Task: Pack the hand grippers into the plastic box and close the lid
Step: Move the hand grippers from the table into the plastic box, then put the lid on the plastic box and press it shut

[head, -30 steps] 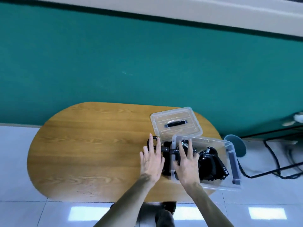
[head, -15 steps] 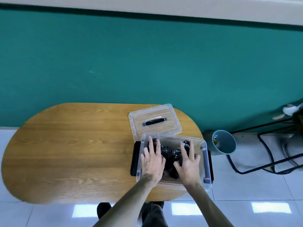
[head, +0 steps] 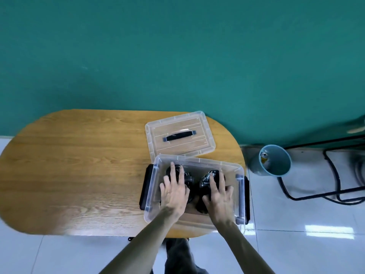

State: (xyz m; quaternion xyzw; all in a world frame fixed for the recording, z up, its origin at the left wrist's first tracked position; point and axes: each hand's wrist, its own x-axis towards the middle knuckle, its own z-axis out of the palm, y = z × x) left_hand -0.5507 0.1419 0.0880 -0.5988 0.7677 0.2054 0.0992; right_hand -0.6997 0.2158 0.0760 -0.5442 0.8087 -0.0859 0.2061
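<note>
2 bare hands reach down into a clear plastic box (head: 197,162), both with fingers straight and spread, holding nothing closed. The left hand (head: 174,191) lies flat on a black hand gripper (head: 186,177) in the box's left half; the right hand (head: 220,195) presses flat on a second black gripper (head: 206,179) in the right half, where a coiled metal spring shows just beside the index finger. A line of pale lettering runs along that gripper's body (too small to read).

The box is rectangular with rounded corners, its walls see-through and glossy, with grey latch pieces on its left and right ends. It sits on a dark flat pad (head: 144,186) at the right end of an oval wooden table (head: 79,165) with a strong lengthwise grain.

The lid (head: 205,135) lies off the box, touching or just behind its far rim, flat on the table and turned slightly; it is clear, ribbed, with a black strap handle across the middle.

Right of the table, on glossy white floor tiles, stands a blue-grey round bin (head: 276,161).
</note>
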